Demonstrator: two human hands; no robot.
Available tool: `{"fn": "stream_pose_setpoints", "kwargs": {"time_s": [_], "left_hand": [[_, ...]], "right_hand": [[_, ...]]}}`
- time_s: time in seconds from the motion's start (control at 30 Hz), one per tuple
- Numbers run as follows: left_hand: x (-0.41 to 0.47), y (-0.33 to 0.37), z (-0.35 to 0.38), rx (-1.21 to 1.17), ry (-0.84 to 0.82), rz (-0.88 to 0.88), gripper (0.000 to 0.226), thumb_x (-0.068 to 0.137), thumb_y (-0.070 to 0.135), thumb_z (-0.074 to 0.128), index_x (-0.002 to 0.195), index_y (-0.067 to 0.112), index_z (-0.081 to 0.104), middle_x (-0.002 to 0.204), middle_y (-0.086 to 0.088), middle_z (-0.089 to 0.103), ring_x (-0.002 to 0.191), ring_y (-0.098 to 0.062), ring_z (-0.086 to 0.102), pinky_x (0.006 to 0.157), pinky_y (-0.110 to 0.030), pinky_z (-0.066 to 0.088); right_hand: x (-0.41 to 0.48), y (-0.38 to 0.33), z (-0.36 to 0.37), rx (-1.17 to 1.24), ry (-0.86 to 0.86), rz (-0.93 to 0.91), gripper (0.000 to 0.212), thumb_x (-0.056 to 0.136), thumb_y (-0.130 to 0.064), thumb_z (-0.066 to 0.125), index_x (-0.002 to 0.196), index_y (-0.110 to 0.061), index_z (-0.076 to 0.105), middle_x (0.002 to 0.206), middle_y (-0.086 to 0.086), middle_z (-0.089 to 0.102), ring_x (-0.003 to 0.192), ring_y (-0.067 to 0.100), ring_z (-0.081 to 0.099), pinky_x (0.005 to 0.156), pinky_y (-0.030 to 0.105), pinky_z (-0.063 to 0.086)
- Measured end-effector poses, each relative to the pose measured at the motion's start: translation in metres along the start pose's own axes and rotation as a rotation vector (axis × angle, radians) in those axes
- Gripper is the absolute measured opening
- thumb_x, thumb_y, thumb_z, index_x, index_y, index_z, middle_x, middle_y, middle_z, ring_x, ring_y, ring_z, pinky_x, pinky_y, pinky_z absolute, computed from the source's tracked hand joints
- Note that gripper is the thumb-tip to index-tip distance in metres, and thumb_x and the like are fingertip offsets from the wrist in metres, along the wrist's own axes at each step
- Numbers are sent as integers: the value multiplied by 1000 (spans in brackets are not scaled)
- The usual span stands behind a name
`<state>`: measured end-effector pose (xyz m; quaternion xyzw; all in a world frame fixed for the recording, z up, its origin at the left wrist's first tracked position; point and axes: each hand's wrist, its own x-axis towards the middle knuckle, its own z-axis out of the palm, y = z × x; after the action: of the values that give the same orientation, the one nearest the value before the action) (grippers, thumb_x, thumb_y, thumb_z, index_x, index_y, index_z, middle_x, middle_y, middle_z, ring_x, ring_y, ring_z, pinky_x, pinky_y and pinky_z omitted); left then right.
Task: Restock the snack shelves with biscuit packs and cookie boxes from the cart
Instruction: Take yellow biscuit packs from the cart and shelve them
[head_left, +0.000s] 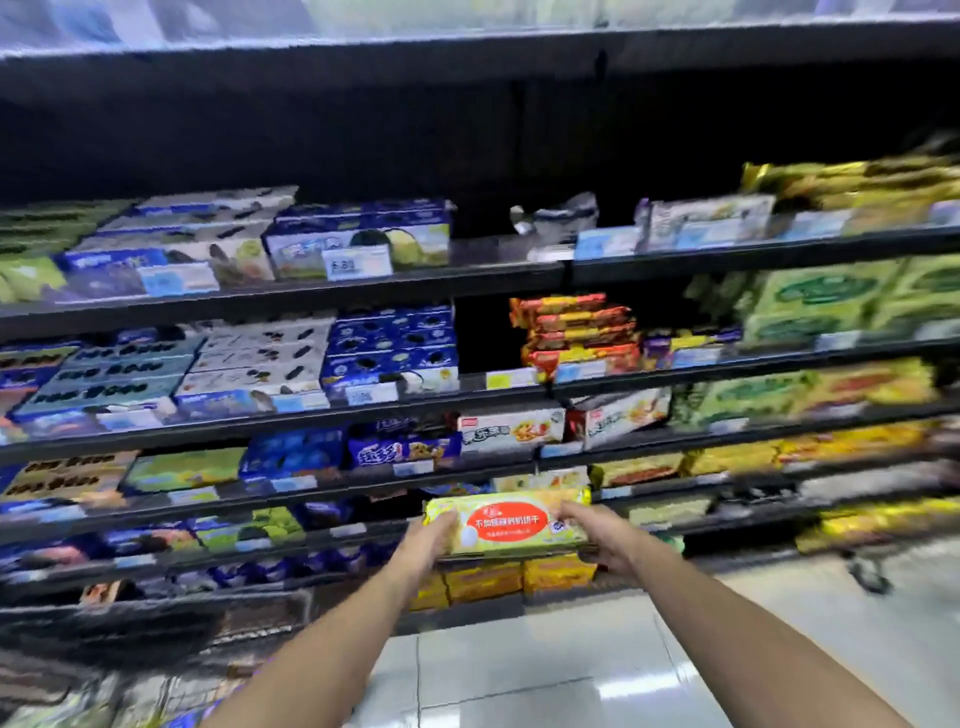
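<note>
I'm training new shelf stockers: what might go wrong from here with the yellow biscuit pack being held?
1. The left hand and right hand grip the yellow biscuit pack only at its ends; it may slip, or the biscuits may crack if squeezed.
2. The shelves ahead look mostly full; pushing it in may dislodge neighbours such as the orange-yellow packs just below.
</note>
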<state>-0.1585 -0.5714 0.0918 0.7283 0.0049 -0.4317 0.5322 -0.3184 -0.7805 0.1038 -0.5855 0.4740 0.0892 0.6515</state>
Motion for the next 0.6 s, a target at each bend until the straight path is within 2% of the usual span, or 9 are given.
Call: {"fn": "stream_pose_setpoints", "kwargs": {"time_s": [0.07,0.1,0.17,0.23,0.3,0.37,0.43,0.47,0.6], "left_hand": [[5,11,55,65,-28,18,44,98,31,62,132,5,55,123,-13,67,111,-27,63,103,-39,48],[7,16,84,88,-52,16,46,98,31,62,134,4,53,119,-11,67,105,-24,64,94,-34,51],[7,28,143,128,-113,12,46,98,28,60,137,5,50,112,-7,70,89,-16,65,75,-27,51],[8,37,203,186,-155,22,47,97,28,62,137,6,50,121,-9,68,85,-12,62,64,-22,51],[9,44,259,230,-157,43,46,94,34,66,130,10,53,123,-7,65,83,-10,59,56,-19,47],[7,51,316,256,-211,42,45,93,38,66,127,10,56,128,-10,64,92,-17,61,69,-20,45],[4,56,368,305,-257,87,46,94,35,65,128,6,58,120,-12,65,92,-22,61,71,-27,42],[2,59,393,335,-262,115,43,94,33,66,126,5,59,112,-11,66,86,-21,59,68,-26,42],[-5,67,485,399,-385,130,31,94,17,66,119,-1,66,98,-8,72,68,-9,64,47,-12,45]], "right_hand": [[-6,16,-54,57,58,-10,44,86,-28,64,127,-10,59,130,11,61,118,25,56,100,38,46],[-9,24,-82,79,81,-8,46,87,-28,64,128,-9,59,129,12,62,121,27,55,106,41,43],[-15,40,-139,122,119,-4,47,89,-30,66,130,-9,57,129,12,62,124,29,54,109,45,42],[-23,55,-196,165,166,-10,44,88,-31,68,125,-10,60,129,12,62,124,30,55,107,47,45],[-32,69,-250,204,218,-10,38,86,-29,69,118,-8,67,117,11,70,113,28,63,98,43,52],[-45,83,-300,232,267,-8,30,86,-26,68,111,-8,69,96,6,77,94,20,70,80,32,52],[-56,98,-345,268,308,-4,21,88,-25,67,104,-11,68,82,0,77,75,12,69,67,26,48],[-62,106,-367,295,333,0,21,88,-24,67,105,-12,67,83,0,77,76,12,69,66,26,48],[-80,142,-440,388,445,17,31,82,-27,70,110,-16,63,110,6,67,104,21,59,77,32,46]]}}
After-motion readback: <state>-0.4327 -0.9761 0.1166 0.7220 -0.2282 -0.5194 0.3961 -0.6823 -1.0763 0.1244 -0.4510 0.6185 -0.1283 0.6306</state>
